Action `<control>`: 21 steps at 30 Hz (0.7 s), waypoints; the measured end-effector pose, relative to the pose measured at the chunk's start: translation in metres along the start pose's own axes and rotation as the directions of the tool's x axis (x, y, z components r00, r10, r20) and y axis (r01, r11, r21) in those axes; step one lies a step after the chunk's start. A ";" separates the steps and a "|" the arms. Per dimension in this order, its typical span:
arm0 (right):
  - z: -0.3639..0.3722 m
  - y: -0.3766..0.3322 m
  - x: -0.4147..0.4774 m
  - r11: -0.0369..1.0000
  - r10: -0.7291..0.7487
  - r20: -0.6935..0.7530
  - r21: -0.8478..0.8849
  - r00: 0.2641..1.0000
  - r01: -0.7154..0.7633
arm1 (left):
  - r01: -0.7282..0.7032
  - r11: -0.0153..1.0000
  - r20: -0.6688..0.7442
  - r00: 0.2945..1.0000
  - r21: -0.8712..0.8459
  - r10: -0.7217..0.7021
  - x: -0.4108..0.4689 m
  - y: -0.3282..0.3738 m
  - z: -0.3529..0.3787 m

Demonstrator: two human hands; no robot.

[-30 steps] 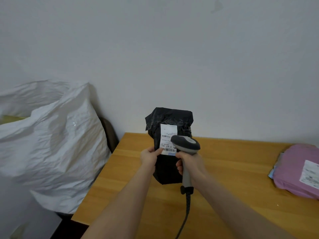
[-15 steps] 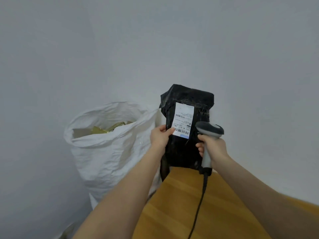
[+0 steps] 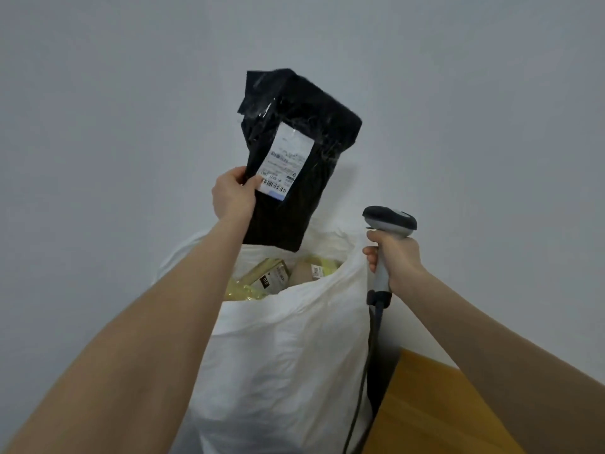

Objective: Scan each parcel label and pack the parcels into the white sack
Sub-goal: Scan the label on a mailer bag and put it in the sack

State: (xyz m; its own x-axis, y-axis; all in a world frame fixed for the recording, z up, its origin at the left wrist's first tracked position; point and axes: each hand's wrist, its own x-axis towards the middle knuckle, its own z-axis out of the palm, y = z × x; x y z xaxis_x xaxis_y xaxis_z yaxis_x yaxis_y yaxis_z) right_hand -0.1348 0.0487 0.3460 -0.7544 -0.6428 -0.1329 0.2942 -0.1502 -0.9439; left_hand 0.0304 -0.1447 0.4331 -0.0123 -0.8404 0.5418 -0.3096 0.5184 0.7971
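My left hand (image 3: 234, 194) grips a black plastic parcel (image 3: 302, 152) by its left edge, thumb beside the white barcode label (image 3: 283, 160). The parcel hangs tilted, its lower end just above the open mouth of the white sack (image 3: 288, 348). Inside the sack lie several yellow and tan parcels (image 3: 271, 280) with labels. My right hand (image 3: 394, 262) holds the grey barcode scanner (image 3: 389, 224) by its handle, upright, at the sack's right rim and apart from the parcel. Its dark cable (image 3: 363, 381) hangs down along the sack.
A wooden table corner (image 3: 435, 407) shows at the lower right, beside the sack. A plain grey-white wall (image 3: 131, 93) fills the background behind the sack.
My view swung left from the table to the sack. My left hand carried the black parcel over the sack's mouth and tilted it. The scanner moved away from the label, to the right.
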 end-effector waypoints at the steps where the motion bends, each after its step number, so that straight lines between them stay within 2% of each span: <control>1: 0.005 0.005 0.005 1.000 0.014 -0.007 -0.005 1.000 -0.014 | 0.019 0.999 0.030 0.999 0.035 -0.021 0.004 -0.019 0.003; 5: 0.012 0.028 0.024 0.997 0.069 -0.043 -0.019 0.997 -0.070 | 0.227 0.971 0.189 0.953 0.075 -0.238 -0.001 -0.093 0.022; 7: 0.012 0.039 0.033 0.995 0.095 -0.078 -0.030 0.992 -0.097 | 0.304 0.933 0.271 0.897 0.195 -0.349 -0.010 -0.122 0.033; 11: 0.007 0.056 0.041 0.988 0.154 -0.130 -0.004 0.979 -0.156 | 0.194 0.824 0.402 0.799 0.532 -0.448 -0.021 -0.151 0.049; 14: -0.007 0.064 0.036 0.979 0.200 -0.158 0.068 0.967 -0.192 | 0.028 0.798 0.387 0.864 0.602 -0.322 -0.014 -0.130 0.062; 16: -0.022 0.066 0.029 0.966 0.240 -0.193 0.143 0.951 -0.215 | -0.063 0.844 0.409 0.892 0.533 -0.192 -0.013 -0.100 0.079; 18: -0.041 0.069 0.022 0.942 0.286 -0.215 0.240 0.934 -0.233 | -0.143 0.892 0.470 0.879 0.430 -0.086 -0.025 -0.068 0.103; 21: -0.079 0.075 0.008 0.887 0.363 -0.222 0.381 0.905 -0.262 | -0.259 0.914 0.571 0.820 0.312 0.037 -0.066 -0.022 0.143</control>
State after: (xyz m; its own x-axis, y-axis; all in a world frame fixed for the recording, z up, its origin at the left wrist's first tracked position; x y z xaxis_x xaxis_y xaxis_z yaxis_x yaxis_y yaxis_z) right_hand -0.1650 0.0917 0.2502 -0.7061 -0.4692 -0.5304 0.6823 -0.2506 -0.6867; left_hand -0.0975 -0.1234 0.3415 -0.5644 -0.7602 0.3219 -0.5763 0.6420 0.5056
